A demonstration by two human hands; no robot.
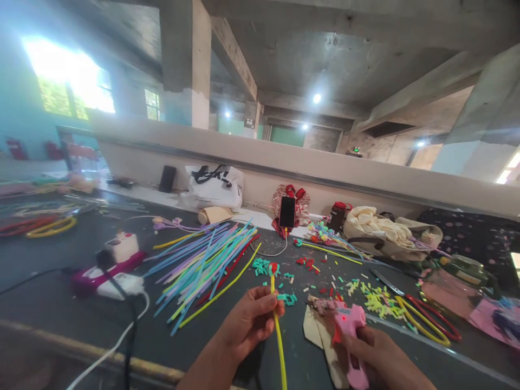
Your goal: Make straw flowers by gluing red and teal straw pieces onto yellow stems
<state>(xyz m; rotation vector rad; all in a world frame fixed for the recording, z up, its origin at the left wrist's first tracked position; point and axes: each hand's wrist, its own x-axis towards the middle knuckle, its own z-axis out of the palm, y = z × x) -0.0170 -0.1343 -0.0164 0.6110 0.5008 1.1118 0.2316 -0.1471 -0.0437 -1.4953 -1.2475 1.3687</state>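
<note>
Left hand (249,319) pinches a yellow stick (278,330) near the worktop's (60,303) front edge; its lower end is cut off. Right hand (376,352) grips a pink glue gun (350,338), nozzle hard to make out.

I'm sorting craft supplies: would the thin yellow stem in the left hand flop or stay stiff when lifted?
Probably bendy yet self-supporting: the thin yellow stem curves gently below the left hand without drooping. Likely very light: a mere pinch holds it.
</note>
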